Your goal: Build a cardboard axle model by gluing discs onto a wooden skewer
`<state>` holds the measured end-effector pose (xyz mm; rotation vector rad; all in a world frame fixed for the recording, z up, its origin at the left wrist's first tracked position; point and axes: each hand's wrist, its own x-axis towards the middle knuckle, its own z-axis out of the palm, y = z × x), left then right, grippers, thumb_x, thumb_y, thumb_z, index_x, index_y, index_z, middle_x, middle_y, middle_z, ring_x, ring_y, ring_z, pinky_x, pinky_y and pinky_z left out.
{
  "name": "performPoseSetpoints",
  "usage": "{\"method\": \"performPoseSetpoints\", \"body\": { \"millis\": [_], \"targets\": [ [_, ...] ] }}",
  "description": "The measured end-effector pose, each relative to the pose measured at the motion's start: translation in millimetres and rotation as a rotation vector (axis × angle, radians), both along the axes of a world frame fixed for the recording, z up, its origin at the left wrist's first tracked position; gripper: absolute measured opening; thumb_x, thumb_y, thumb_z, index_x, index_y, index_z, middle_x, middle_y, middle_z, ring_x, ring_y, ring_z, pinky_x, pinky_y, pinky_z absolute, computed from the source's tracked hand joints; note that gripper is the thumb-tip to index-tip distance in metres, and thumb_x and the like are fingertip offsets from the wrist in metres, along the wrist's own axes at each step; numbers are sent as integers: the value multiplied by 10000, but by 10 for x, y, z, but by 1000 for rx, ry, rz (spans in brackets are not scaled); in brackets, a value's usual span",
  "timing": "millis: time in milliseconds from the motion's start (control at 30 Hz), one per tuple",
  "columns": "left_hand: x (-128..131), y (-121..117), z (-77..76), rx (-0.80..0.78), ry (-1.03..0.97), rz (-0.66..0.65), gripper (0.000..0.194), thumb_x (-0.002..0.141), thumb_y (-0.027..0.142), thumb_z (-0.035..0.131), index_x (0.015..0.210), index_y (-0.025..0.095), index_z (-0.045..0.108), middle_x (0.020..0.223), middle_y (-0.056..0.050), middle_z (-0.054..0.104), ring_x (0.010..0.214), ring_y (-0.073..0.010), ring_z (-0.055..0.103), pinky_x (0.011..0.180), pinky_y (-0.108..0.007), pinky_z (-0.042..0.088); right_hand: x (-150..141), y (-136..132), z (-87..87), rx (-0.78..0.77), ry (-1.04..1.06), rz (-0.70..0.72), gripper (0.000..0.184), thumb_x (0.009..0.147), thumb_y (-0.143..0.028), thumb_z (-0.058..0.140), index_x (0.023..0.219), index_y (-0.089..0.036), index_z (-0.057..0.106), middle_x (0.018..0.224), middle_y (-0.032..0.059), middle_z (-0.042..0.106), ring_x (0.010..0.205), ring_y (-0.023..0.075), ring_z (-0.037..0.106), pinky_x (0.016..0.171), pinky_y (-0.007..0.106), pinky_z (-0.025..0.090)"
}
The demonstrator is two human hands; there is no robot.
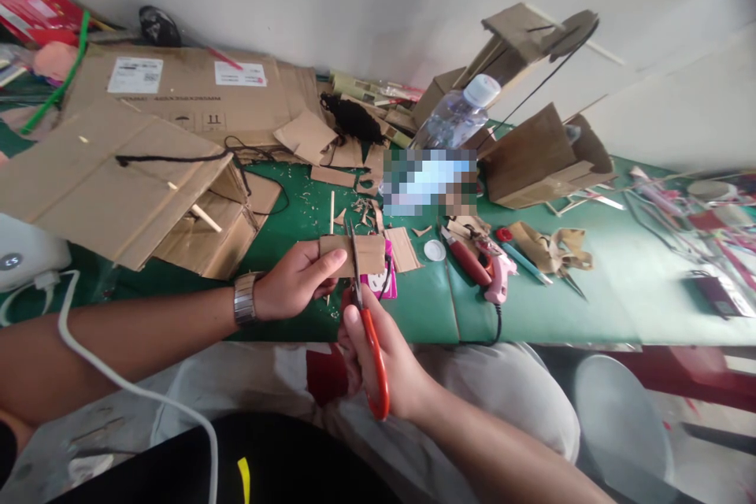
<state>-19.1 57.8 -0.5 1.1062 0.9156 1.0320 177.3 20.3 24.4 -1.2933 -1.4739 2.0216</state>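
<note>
My left hand [298, 279], with a metal watch on the wrist, pinches a small flat cardboard piece [370, 254] by its left end. In my right hand [387, 358] is a pair of scissors [378, 366] with orange handles, my fingers wrapped around them. The scissor blades point away from me and cross the cardboard piece near its middle; whether they have cut into it I cannot tell. Just beyond lie cardboard scraps [405, 250] and a thin wooden stick [331, 213]. A pink card [383, 283] lies partly hidden under the held piece.
A cardboard structure [106, 173] with black cord stands at left, before a large flattened box [194, 94]. At right are a pink glue gun [501, 272], a red-handled tool [469, 256], a water bottle [452, 118] and a cardboard model [531, 157]. A white cable [135, 390] crosses my left arm.
</note>
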Motion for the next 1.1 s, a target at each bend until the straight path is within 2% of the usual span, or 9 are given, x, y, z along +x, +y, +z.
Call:
{"method": "performPoseSetpoints", "body": {
  "millis": [133, 300, 467, 533, 633, 767, 900, 1000, 1100],
  "targets": [
    [-9, -23, 21, 49, 37, -14, 589, 1041, 720, 586, 764, 203, 530, 619, 46, 471, 544, -97, 406, 497, -227, 387, 12, 18, 25, 46, 16, 29, 512, 1082, -796, 510, 1112, -286, 473, 630, -93, 552, 442, 131, 566, 408, 233, 437],
    [-9, -22, 20, 11, 39, -1, 606, 1035, 730, 585, 736, 211, 492, 624, 34, 487, 554, -103, 426, 507, -237, 397, -33, 27, 74, 69, -23, 36, 570, 1069, -849, 439, 1055, -280, 457, 627, -96, 546, 401, 121, 565, 361, 205, 405],
    [16, -59, -5, 21, 40, -22, 626, 1040, 729, 585, 715, 198, 515, 613, 31, 472, 545, -99, 413, 489, -232, 351, -62, 32, 78, 28, -12, -35, 629, 1016, -900, 481, 1145, -285, 476, 574, -135, 474, 346, 113, 472, 341, 231, 477],
    [28, -79, -17, 8, 22, -39, 625, 1035, 731, 593, 724, 192, 536, 611, 30, 474, 541, -98, 407, 483, -231, 343, -54, 44, 74, 14, 20, -44, 624, 1018, -888, 501, 1173, -284, 489, 578, -134, 471, 357, 112, 475, 364, 238, 503],
    [33, -75, -31, -28, -16, -16, 627, 1011, 749, 622, 742, 186, 559, 612, 28, 493, 536, -98, 417, 482, -229, 358, -28, 66, 74, 18, 66, -55, 584, 1033, -861, 517, 1103, -283, 478, 604, -120, 501, 385, 104, 508, 392, 225, 511],
    [14, -17, -24, -35, -47, 29, 629, 975, 763, 666, 765, 176, 583, 635, 20, 531, 542, -97, 452, 483, -218, 369, 9, 97, 108, 33, 127, -86, 550, 1044, -819, 560, 1073, -277, 470, 625, -122, 520, 395, 82, 473, 405, 220, 537],
    [-10, 9, 21, 35, 6, 29, 534, 972, 631, 741, 737, 179, 583, 606, 42, 508, 536, -88, 444, 504, -205, 390, 35, 126, 154, 50, 149, -123, 499, 1053, -743, 635, 1136, -270, 496, 616, -127, 527, 409, 79, 484, 423, 204, 543],
    [-27, -9, 39, 105, 47, -35, 386, 972, 482, 776, 778, 161, 683, 673, 7, 640, 626, -118, 574, 605, -221, 492, 49, 146, 165, 50, 150, -151, 488, 1032, -699, 704, 1155, -272, 502, 606, -133, 521, 410, 83, 486, 429, 214, 559],
    [-40, -34, 17, 125, 21, -150, 281, 1009, 428, 752, 962, 157, 808, 865, -48, 798, 784, -177, 720, 737, -267, 587, 63, 168, 173, 39, 139, -170, 474, 1004, -644, 773, 1137, -272, 511, 628, -123, 568, 409, 83, 506, 417, 212, 549]
  ]
}}
